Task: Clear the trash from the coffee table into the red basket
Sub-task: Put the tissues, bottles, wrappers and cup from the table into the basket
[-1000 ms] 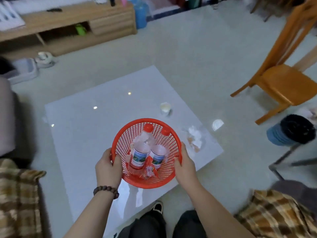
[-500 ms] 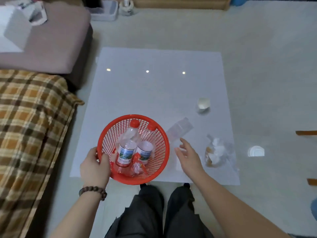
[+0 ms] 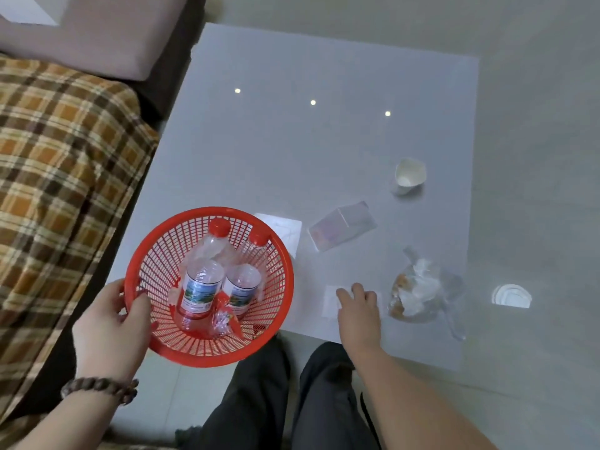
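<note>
My left hand (image 3: 112, 329) grips the rim of the red basket (image 3: 152, 254) at the white coffee table's (image 3: 292, 151) near left corner. Inside lie two clear bottles (image 3: 201, 284) with red caps and a red-and-clear wrapper (image 3: 224, 315). My right hand (image 3: 358, 311) hovers open over the table's near edge, fingers spread above a pale patch. Just right of it lies a clear plastic bag with tissue and orange scraps (image 3: 417, 292). Farther back stands a crumpled white paper cup (image 3: 409, 175).
A plaid-covered sofa (image 3: 61, 177) with a grey cushion (image 3: 107, 30) runs along the left. My dark-trousered legs (image 3: 292, 397) are below the table edge. Pale reflections (image 3: 344, 225) show on the glossy tabletop. A white disc (image 3: 511, 295) lies on the floor to the right.
My right hand let go of the basket and moved right toward the plastic bag. The left hand alone now holds the basket. My view swung left and down.
</note>
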{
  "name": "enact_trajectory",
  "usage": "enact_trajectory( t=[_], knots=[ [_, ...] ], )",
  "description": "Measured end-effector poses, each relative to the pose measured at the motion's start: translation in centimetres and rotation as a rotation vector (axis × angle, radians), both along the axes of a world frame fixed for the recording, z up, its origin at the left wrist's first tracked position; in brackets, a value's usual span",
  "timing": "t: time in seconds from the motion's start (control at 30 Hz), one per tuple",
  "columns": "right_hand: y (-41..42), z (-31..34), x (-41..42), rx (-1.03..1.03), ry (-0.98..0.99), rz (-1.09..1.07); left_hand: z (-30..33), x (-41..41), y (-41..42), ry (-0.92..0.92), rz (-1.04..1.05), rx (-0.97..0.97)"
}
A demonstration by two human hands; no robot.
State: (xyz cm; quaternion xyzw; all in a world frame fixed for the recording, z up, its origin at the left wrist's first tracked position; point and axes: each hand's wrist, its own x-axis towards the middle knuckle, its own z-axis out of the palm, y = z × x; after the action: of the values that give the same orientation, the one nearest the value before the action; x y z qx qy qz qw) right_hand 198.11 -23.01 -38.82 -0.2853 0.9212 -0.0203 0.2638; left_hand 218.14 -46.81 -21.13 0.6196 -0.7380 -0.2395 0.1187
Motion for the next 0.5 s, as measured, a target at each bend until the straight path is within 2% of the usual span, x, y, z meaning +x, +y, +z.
enact_trajectory(
  t=[0.13,0.23,0.3,0.4,0.5],
  knots=[
    [-0.2,0.1,-2.4,-0.113,-0.102,-0.061,0.0,-1.0,0.8,0.011,0.01,0.031],
    [-1.5,3.9,-4.0,-0.427,-0.151,-0.356,0.3,-2.2,1.2,0.035,0.002,0.038],
    [-3.0,8.0,-4.5,-0.686,-0.113,-0.448,0.7,-3.2,1.6,0.038,-0.019,0.054],
    [-5.9,13.7,-4.3,-0.895,-0.122,-0.358,1.4,-5.0,2.4,0.07,-0.024,0.108],
    [-8.8,17.2,-3.0,-0.815,-0.277,-0.129,1.7,-6.8,3.4,0.107,-0.033,0.118]
  ],
)
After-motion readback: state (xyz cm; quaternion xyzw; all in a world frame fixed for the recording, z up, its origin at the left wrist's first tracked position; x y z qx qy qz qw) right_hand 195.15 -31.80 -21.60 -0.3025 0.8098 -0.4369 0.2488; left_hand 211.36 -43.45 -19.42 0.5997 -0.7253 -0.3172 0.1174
